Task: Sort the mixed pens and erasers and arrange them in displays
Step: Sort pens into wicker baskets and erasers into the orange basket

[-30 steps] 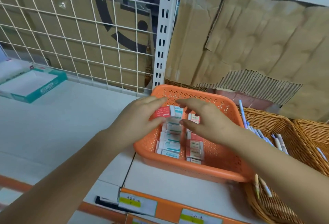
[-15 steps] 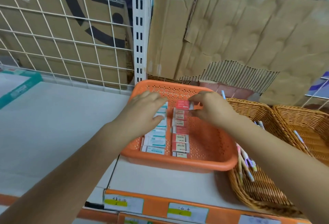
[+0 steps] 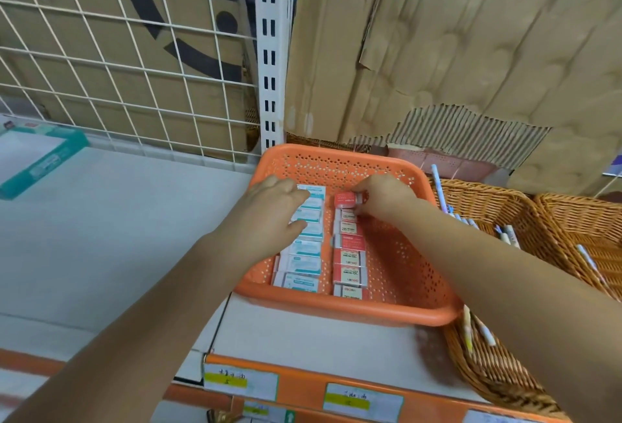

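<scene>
Currently: right hand (image 3: 382, 197) pinches one red eraser (image 3: 347, 198) between thumb and fingertips, at the 12 o'clock end of the red row (image 3: 350, 261). The eraser touches or sits just above the next one; contact cannot be told.

Left hand (image 3: 269, 217): fingers bent over the 12 o'clock end of the teal row (image 3: 301, 262), thumb on the near side, clasping the upper few erasers together.

Both rows run 12 to 6 o'clock inside the orange basket (image 3: 336, 313), teal at 9 o'clock of red, a narrow gap between. The basket floor at 3 o'clock of the red row is bare.

Wicker basket (image 3: 488, 375) touches the orange one at 3 o'clock and holds pens (image 3: 441, 193), loose and unaligned. A second wicker basket (image 3: 579, 210) further toward 3 o'clock holds at least one more.

Teal box (image 3: 43, 160) lies on the shelf near 9 o'clock, well apart.

Progress, as judged: erasers separated by colour and nearly all lined up; the held red one looks like the last of its row. Pens are apart from erasers but not yet arranged. No loose erasers visible outside the basket.
</scene>
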